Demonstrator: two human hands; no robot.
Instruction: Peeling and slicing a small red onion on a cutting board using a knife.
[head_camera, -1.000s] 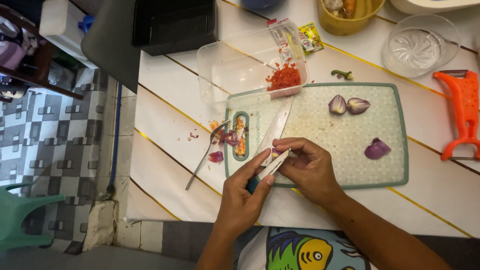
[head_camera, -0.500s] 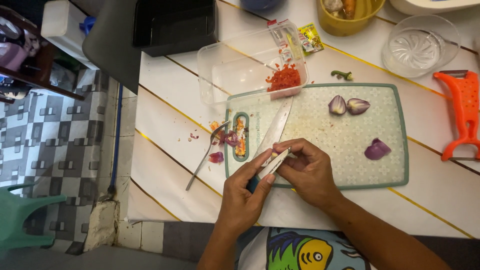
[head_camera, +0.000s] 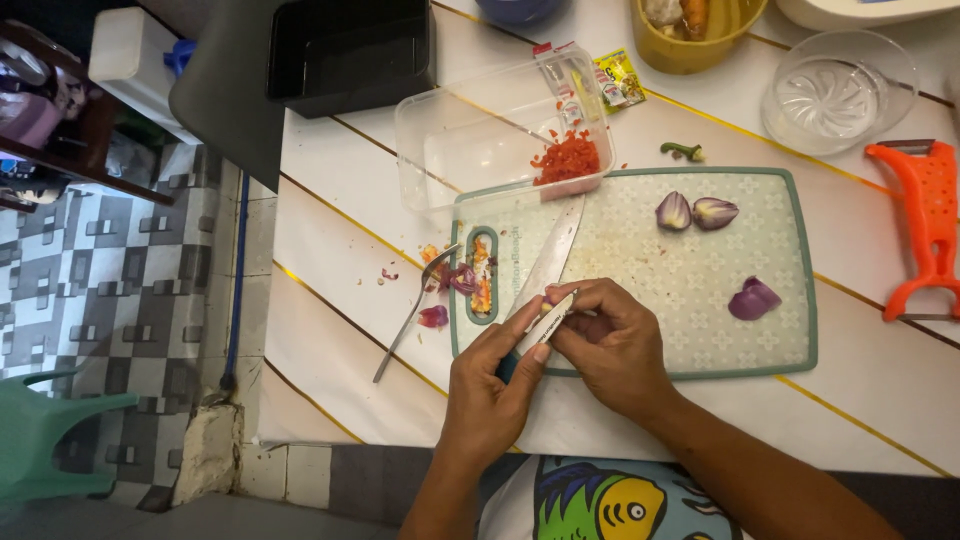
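Head view: left hand (head_camera: 490, 400) wraps the dark handle of the long steel kitchen knife (head_camera: 545, 270), right hand (head_camera: 612, 345) pinches a small purple onion piece (head_camera: 552, 295) against the blade. Blade axis runs up-right from the grip across the pale green-rimmed cutting board (head_camera: 800, 290). Farther off: two halved purple onion pieces (head_camera: 695, 212), clear plastic tub (head_camera: 470, 140) with chopped red chilli (head_camera: 565, 160), on the white counter (head_camera: 330, 240).

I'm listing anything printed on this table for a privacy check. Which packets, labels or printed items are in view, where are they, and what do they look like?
Small sachet: by the clear tub's far right corner, flat rectangle, yellow and green.
Label strip: on the clear tub's far corner, small, red and white.
Print on the cutting board: faint grey line beside its handle slot.
No screens or signs.
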